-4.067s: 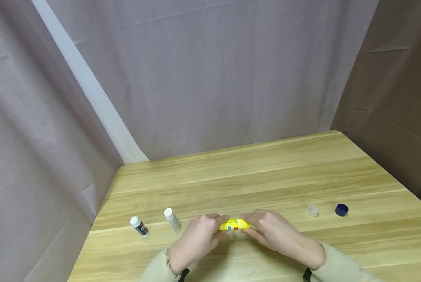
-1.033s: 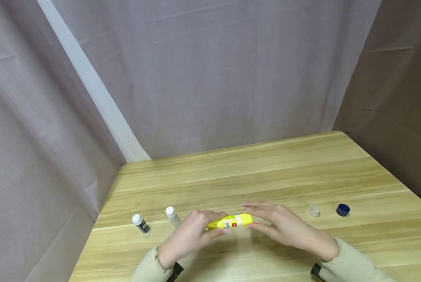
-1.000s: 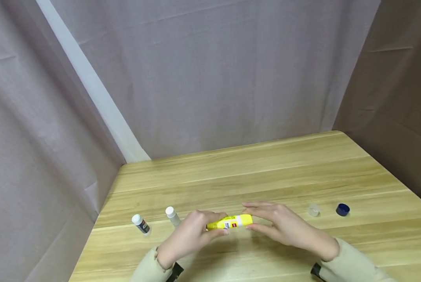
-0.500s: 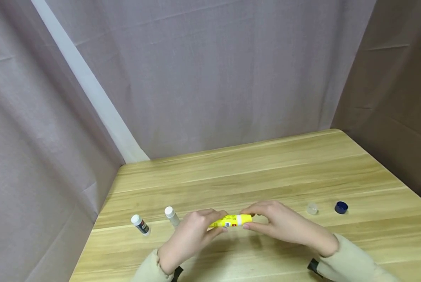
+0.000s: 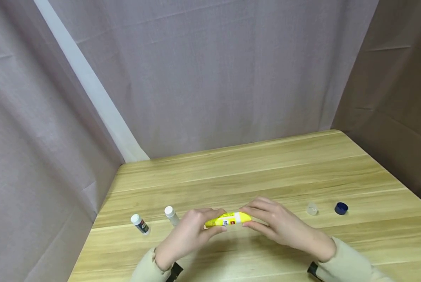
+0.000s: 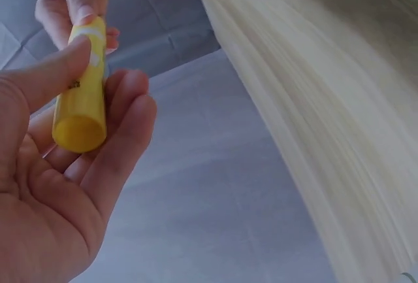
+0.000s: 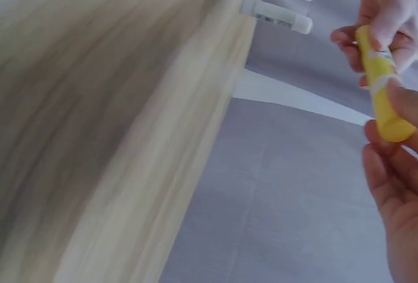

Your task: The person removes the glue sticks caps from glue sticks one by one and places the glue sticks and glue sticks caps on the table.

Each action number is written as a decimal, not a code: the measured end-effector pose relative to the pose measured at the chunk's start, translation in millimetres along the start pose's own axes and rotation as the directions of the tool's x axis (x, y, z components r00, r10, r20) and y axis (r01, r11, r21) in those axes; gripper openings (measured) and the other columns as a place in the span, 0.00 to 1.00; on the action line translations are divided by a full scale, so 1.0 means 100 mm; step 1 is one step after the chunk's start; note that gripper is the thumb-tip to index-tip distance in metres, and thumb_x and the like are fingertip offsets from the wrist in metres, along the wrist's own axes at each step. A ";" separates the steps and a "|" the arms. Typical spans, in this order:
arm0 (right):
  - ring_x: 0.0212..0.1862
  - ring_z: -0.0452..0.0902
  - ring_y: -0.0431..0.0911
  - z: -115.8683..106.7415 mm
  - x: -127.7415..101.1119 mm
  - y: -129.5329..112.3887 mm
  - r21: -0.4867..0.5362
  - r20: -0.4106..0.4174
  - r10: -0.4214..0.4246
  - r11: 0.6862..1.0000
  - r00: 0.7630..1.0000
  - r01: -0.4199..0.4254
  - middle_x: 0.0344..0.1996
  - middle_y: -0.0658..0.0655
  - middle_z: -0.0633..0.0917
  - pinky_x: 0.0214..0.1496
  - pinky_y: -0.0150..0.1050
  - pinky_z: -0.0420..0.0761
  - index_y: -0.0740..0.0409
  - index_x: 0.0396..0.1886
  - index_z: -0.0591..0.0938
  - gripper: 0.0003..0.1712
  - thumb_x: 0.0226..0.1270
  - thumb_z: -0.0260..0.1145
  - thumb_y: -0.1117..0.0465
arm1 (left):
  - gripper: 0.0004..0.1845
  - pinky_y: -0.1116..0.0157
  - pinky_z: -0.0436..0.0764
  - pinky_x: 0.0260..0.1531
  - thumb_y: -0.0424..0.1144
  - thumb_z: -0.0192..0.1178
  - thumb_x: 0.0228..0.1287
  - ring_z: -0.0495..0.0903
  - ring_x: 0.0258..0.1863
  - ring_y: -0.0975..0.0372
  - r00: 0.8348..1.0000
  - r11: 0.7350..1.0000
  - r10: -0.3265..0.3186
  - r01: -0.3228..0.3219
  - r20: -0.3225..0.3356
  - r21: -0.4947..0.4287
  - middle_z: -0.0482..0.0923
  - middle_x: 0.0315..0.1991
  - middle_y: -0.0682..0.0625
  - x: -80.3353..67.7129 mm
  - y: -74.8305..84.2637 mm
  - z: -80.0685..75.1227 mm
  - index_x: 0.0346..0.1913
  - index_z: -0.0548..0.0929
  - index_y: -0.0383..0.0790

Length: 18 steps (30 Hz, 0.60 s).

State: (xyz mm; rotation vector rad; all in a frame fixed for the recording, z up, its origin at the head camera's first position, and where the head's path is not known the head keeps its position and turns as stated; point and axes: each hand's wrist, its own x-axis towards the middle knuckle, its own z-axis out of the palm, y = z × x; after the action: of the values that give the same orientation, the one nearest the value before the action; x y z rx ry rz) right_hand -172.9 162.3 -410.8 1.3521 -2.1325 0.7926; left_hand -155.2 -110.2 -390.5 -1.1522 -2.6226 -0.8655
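A yellow glue stick (image 5: pixel 228 220) is held level above the table between the two hands. My left hand (image 5: pixel 193 232) pinches its left part, thumb on the near side and fingers on the far side. At the yellow end beyond the white band, my right hand (image 5: pixel 279 224) grips with thumb and fingertips. The left wrist view shows the round yellow end of the glue stick (image 6: pixel 80 116) facing the camera, clear of the left palm. In the right wrist view the other end of the glue stick (image 7: pixel 393 123) sits between the right thumb and fingers.
Two more glue sticks stand to the left, one with a dark label (image 5: pixel 140 225) and one white (image 5: pixel 171 215). A clear cap (image 5: pixel 312 209) and a navy cap (image 5: pixel 341 208) lie on the wooden table (image 5: pixel 267 168) at the right. Grey curtains (image 5: pixel 210 86) hang behind it.
The right fingers have come off the yellow end and settled on it again, turning the glue stick slightly. The left hand keeps hold. The other glue sticks and caps have stayed put.
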 end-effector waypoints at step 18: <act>0.41 0.83 0.41 -0.04 0.07 -0.19 -0.129 0.194 0.286 0.956 0.938 -0.265 0.39 0.46 0.88 0.42 0.42 0.85 0.52 0.44 0.88 0.15 0.63 0.74 0.49 | 0.20 0.69 0.83 0.44 0.39 0.73 0.60 0.86 0.45 0.63 0.998 0.972 0.056 -0.054 -0.005 0.229 0.87 0.47 0.51 -0.04 0.02 0.04 0.55 0.85 0.40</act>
State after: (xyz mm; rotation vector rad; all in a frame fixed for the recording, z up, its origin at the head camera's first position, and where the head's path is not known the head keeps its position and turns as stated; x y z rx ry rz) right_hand -158.3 154.4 -398.7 1.1421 -2.5335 0.6574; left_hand -150.7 -109.4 -394.6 -1.1475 -2.5839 -0.5399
